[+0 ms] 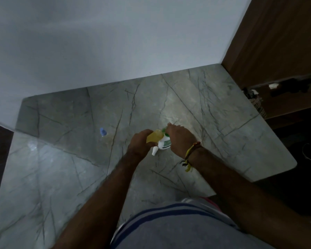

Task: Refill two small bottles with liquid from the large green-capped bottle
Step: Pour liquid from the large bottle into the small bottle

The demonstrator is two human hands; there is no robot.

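Pour | left hand (139,143) fingers wrap tilted yellow bottle (154,137) | right hand (180,139) fingers grip white small bottle (163,144) directly beneath | mouths touching.

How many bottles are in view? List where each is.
3: yellow bottle in left hand, white bottle in right hand, blue-capped bottle alone on counter; more may be hidden.

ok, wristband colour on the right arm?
Mostly yellow wristband with dark strands, seen in the head view.
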